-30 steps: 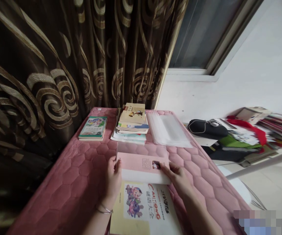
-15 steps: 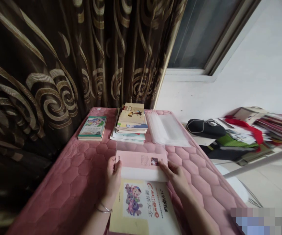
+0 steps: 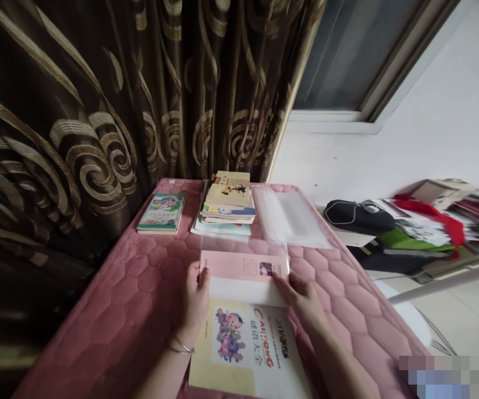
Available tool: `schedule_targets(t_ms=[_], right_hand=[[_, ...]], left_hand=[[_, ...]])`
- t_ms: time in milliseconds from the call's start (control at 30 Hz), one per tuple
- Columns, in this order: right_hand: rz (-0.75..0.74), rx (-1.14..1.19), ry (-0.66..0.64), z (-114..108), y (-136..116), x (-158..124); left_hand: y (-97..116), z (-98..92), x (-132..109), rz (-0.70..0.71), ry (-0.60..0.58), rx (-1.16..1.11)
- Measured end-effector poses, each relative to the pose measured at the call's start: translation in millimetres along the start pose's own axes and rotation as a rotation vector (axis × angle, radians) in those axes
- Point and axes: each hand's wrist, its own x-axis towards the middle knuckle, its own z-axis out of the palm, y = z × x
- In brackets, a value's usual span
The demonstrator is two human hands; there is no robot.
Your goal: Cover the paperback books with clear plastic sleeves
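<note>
An open book lies in front of me, its yellow and white title page (image 3: 233, 372) bearing a cartoon picture and Chinese characters. Its cover is opened away from me, showing a pink flap (image 3: 228, 266) with small print and a photo. Around that flap is a clear plastic book cover (image 3: 243, 244), which sticks out past the far edge. My left hand (image 3: 196, 291) pinches the left edge of flap and plastic, thumb on top. My right hand (image 3: 304, 296) grips the right edge in the same way. The fingers underneath are hidden.
Beyond the book, a stack of books (image 3: 226, 202) stands on the pink quilted surface (image 3: 127, 327). To its left lies a green-bordered book (image 3: 162, 213), to its right a pile of clear plastic covers (image 3: 293, 216). A dark patterned curtain (image 3: 110, 155) hangs at left; a black pouch (image 3: 358, 215) sits among clutter at right.
My view has shifted slightly, so everything appears a little farther right. Both hands keep their hold on the book's cover and plastic, with hardly any other movement.
</note>
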Motion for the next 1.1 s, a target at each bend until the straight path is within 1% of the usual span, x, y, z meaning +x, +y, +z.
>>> schedule_targets(t_ms=[100,167,367,533,833,967,1100], right_hand=[[0.025,0.023,-0.076,0,-4,-2],[0.02,0.036,-0.091,-1,-5,-3],[0.014,0.017,-0.066,-2,3,1],[0.01,0.007,-0.033,-1,7,2],[0.015,0.023,-0.041,-1,8,4],[-0.007,-0.008,-0.028,-1,10,6],[0.013,-0.024,-0.024,-1,9,5]], left_hand=[[4,1.8,-1,-0.009,0.014,-0.008],[7,2.1,-1,-0.015,0.029,0.001],[6,-2.3,-3,0.006,0.025,0.035],[1,-2.0,0,0.026,-0.007,-0.029],[1,0.4,3,0.03,0.023,0.019],[1,-0.5,1,0.035,0.025,0.034],[-1,-2.0,-1,0.05,0.009,0.011]])
